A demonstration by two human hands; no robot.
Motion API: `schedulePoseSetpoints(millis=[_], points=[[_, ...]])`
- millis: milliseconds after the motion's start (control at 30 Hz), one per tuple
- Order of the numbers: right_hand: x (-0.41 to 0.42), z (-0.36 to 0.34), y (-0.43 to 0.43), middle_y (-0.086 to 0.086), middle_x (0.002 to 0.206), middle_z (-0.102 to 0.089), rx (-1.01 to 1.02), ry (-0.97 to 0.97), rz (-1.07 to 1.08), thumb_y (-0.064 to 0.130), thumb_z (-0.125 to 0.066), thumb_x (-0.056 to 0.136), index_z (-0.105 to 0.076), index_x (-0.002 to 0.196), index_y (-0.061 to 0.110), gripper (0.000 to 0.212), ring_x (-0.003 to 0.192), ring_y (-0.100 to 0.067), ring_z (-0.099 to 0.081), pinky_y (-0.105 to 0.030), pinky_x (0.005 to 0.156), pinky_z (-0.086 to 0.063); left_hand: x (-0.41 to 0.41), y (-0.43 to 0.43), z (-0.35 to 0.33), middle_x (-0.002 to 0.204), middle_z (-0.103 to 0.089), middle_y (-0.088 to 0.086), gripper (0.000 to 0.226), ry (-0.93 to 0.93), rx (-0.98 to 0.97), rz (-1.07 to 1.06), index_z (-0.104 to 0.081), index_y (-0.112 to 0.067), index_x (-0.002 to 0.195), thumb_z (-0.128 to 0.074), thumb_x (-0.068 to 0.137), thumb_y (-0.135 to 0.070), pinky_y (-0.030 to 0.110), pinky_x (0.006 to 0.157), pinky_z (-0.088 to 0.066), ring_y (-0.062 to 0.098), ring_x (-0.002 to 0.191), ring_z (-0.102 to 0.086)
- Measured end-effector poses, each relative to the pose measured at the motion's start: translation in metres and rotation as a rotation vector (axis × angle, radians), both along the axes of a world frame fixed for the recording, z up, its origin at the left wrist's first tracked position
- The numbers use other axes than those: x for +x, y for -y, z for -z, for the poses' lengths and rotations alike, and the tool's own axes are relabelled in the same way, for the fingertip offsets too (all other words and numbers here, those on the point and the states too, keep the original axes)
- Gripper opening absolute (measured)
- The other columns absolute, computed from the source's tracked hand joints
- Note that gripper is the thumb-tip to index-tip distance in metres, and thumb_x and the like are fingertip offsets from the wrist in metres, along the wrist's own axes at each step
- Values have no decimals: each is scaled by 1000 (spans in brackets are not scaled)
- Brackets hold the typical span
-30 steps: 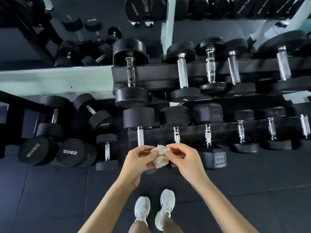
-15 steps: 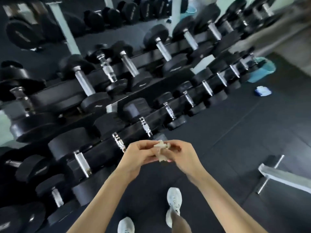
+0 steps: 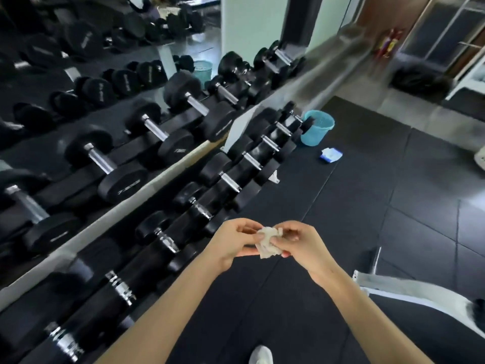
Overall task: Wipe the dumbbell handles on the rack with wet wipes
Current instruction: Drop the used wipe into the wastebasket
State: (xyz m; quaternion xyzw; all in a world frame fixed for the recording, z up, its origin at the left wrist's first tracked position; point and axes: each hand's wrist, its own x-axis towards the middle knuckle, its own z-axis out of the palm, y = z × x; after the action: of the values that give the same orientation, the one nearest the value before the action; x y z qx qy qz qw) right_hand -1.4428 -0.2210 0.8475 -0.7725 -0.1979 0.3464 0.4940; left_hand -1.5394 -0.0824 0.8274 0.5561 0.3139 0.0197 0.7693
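Note:
A crumpled, off-white wet wipe [image 3: 268,241] sits between both hands in front of me. My left hand [image 3: 231,241] pinches its left side and my right hand [image 3: 301,244] pinches its right side. The two-tier dumbbell rack [image 3: 168,179] runs diagonally along my left, holding black dumbbells with chrome handles, such as a handle [image 3: 168,241] on the lower tier just left of my hands. Both hands hover over the floor, clear of the rack. A blue-and-white wipes pack [image 3: 331,155] lies on the floor ahead.
A teal mesh bin [image 3: 317,131] stands at the far end of the rack. A white bench frame [image 3: 409,292] lies at my lower right. Black rubber floor tiles [image 3: 367,206] stretch ahead. A mirror behind the rack reflects the dumbbells. My shoe [image 3: 260,355] shows at the bottom.
My view has swung right, from facing the rack to looking along it toward the bin and wipes pack. Both hands keep holding the wipe, now more bunched up.

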Motion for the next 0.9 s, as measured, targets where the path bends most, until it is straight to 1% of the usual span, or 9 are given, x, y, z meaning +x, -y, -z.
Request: schedulePoseSetpoints(millis=[100,200,333,433,567,633,767,833,900], points=[[78,-6,8,-5,87,-71,40,-30,108,1,-72,78,-68,90,8,14,65,-8,-64,-21,56,-50,78,7,-8,92,-65,12,13,-17,-38,-8,-63,-4,94,-65,83,2,30,67,-58,19,81,-68],[152,-8,6,-4,89,-71,64,-39,150,2,-72,80,-69,91,10,14,67,-7,-66,-21,58,-53,158,2,-12,92,-66,12,13,-21,-45,-10,-63,-4,94,-65,84,3,29,65,-58,18,79,-69],[258,0,-8,1,81,-71,80,-30,195,1,-68,82,-70,86,11,11,63,-3,-66,-19,59,-54,274,-18,-6,88,-67,10,11,-28,-50,12,-63,-4,92,-64,84,3,29,64,-58,18,77,-69],[343,9,-21,3,77,-71,71,-17,219,2,-65,84,-71,84,11,10,60,-2,-64,-19,60,-53,368,-37,3,91,-68,11,11,-30,-43,53,-64,-4,93,-64,84,3,30,64,-58,20,80,-69],[460,12,-34,0,77,-71,54,-27,306,1,-64,85,-70,85,7,9,64,-7,-65,-20,60,-51,504,-59,13,96,-67,10,11,-40,-59,168,-64,-4,94,-64,85,2,34,67,-58,21,85,-68],[520,12,-36,-3,76,-70,47,-19,366,-1,-64,85,-70,86,3,7,61,-8,-63,-19,57,-50,572,-63,9,96,-67,10,12,-48,-64,235,-64,-3,96,-65,84,1,34,68,-59,21,85,-68],[631,13,-31,-12,80,-71,9,-21,490,-2,-65,82,-70,84,4,8,65,-17,-62,-29,64,-54,695,-60,-3,91,-67,7,17,-51,-46,432,-64,-5,98,-67,82,0,32,69,-58,18,83,-68],[690,18,-30,-11,77,-69,21,-50,496,-2,-67,82,-70,85,4,7,63,-14,-61,-24,59,-52,757,-60,2,88,-66,5,19,-45,-10,494,-64,-9,96,-67,81,3,32,69,-58,18,82,-68],[754,27,-32,-10,74,-65,22,-68,494,0,-68,83,-70,87,4,6,58,-9,-58,-19,55,-49,822,-63,15,85,-66,5,18,-51,9,489,-65,-8,94,-67,81,5,31,68,-58,18,81,-68]])
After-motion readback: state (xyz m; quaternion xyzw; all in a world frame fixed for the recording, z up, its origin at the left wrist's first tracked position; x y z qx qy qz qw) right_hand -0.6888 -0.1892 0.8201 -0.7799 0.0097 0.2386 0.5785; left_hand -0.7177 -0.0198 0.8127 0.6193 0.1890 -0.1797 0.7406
